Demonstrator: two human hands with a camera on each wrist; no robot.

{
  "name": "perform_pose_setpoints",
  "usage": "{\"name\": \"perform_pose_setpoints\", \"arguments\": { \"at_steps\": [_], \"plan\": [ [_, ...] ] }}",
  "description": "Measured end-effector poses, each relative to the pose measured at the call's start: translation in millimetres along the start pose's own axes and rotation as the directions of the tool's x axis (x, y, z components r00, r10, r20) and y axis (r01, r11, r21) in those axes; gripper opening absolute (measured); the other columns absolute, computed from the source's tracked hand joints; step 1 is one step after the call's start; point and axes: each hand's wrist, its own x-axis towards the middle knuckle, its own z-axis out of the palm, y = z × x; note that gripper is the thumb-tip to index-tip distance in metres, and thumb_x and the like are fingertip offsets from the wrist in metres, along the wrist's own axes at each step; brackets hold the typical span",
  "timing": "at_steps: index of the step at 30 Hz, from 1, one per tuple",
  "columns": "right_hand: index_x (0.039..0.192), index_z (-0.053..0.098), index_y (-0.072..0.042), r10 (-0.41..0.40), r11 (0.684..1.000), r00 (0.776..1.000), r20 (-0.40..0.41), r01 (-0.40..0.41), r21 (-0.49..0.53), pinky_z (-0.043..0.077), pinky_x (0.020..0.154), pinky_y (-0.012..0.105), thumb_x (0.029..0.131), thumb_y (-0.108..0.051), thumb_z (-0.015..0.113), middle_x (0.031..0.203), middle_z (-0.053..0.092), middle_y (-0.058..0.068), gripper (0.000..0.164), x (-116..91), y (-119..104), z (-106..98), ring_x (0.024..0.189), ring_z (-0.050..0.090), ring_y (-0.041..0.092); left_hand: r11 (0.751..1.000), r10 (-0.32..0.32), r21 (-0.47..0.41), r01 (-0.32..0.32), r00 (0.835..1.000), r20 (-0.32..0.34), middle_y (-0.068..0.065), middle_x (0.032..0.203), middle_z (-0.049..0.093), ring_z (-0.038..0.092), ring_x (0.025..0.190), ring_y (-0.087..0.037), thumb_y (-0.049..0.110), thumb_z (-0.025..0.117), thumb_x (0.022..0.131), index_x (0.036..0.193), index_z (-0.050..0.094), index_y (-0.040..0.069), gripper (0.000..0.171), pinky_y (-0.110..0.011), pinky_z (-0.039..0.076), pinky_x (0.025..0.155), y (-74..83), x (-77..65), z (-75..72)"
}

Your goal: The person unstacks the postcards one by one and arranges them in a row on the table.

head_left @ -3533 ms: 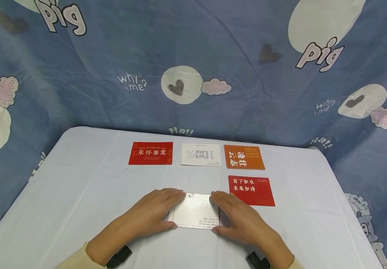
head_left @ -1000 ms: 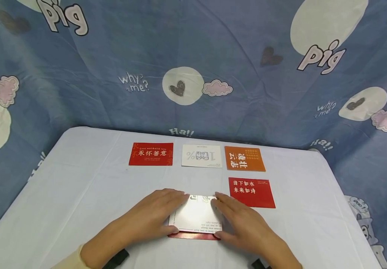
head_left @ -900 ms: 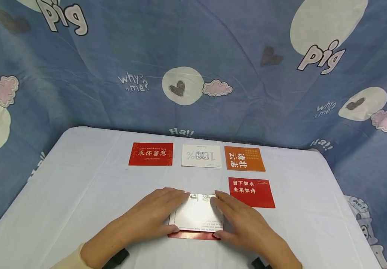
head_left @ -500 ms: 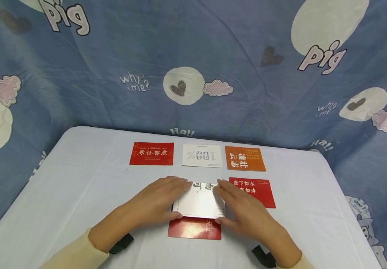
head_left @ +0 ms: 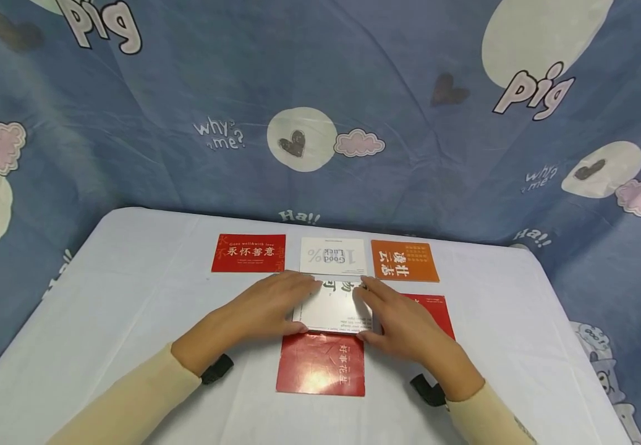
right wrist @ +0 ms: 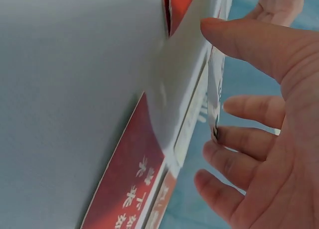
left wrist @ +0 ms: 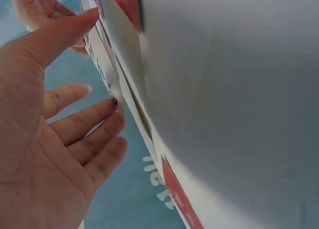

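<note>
A white card (head_left: pixel 334 309) with dark lettering is held level over the table by both hands. My left hand (head_left: pixel 270 306) grips its left edge, thumb at the near corner and fingers at the far one. On the opposite edge my right hand (head_left: pixel 400 316) grips it the same way. Nearer to me lies a red card (head_left: pixel 320 366) with white characters, flat on the cloth. In the left wrist view the white card (left wrist: pixel 104 67) appears edge-on between thumb and fingers; the right wrist view shows the white card (right wrist: pixel 215 89) likewise.
Along the far side lie a red card (head_left: pixel 248 253), a white "Good Luck" card (head_left: pixel 334 256) and an orange card (head_left: pixel 405 261). Another red card (head_left: pixel 436 312) is partly covered by my right hand. White cloth (head_left: pixel 131 321) covers the table; a blue printed curtain (head_left: pixel 186 185) hangs behind.
Both hands have lifted the white card and moved it away from me, toward the "Good Luck" card. The red card that was beneath it is now in plain sight.
</note>
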Motion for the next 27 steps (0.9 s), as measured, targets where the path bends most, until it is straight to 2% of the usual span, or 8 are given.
{"name": "perform_pose_setpoints", "arguments": {
  "at_steps": [7, 15, 21, 27],
  "plan": [
    [0.147, 0.059, -0.012, 0.027, 1.0, 0.999, 0.027, -0.027, 0.0, 0.054, 0.103, 0.048, 0.084, -0.039, 0.088, 0.158, 0.047, 0.013, 0.075, 7.4, 4.4, 4.3, 0.141, 0.051, 0.032, 0.999, -0.027, -0.026, 0.028, 0.999, 0.028, -0.011, 0.15, 0.057, 0.05, 0.14, -0.032, 0.032, 0.089, 0.084, 0.152, 0.053, 0.005, 0.081, -0.049, 0.04, 0.118, -8.0, 7.7, 3.9],
    [0.146, 0.06, -0.012, 0.029, 1.0, 0.998, 0.048, -0.029, 0.009, 0.05, 0.109, 0.047, 0.083, -0.036, 0.089, 0.153, 0.053, 0.01, 0.073, 10.5, 6.2, 10.0, 0.142, 0.05, 0.03, 0.998, -0.049, -0.036, 0.051, 0.998, 0.049, -0.012, 0.15, 0.057, 0.05, 0.14, -0.033, 0.028, 0.087, 0.085, 0.153, 0.052, 0.004, 0.08, -0.05, 0.038, 0.119, -8.6, 7.6, 6.4],
    [0.147, 0.059, -0.012, 0.041, 0.999, 0.997, 0.068, -0.042, 0.012, 0.049, 0.11, 0.048, 0.084, -0.035, 0.089, 0.151, 0.055, 0.009, 0.074, 11.7, 6.1, 11.8, 0.141, 0.05, 0.029, 0.996, -0.07, -0.056, 0.072, 0.997, 0.044, -0.012, 0.149, 0.058, 0.052, 0.138, -0.032, 0.025, 0.085, 0.087, 0.157, 0.047, 0.006, 0.082, -0.049, 0.04, 0.118, -9.9, 7.8, 8.5],
    [0.148, 0.058, -0.011, 0.048, 0.998, 0.996, 0.078, -0.05, 0.024, 0.049, 0.11, 0.049, 0.084, -0.036, 0.089, 0.153, 0.054, 0.009, 0.075, 11.5, 6.4, 11.9, 0.141, 0.05, 0.029, 0.995, -0.076, -0.056, 0.078, 0.997, 0.032, -0.012, 0.147, 0.06, 0.055, 0.135, -0.032, 0.026, 0.085, 0.087, 0.155, 0.049, 0.005, 0.08, -0.049, 0.041, 0.116, -9.5, 6.8, 10.2]
  ]
}}
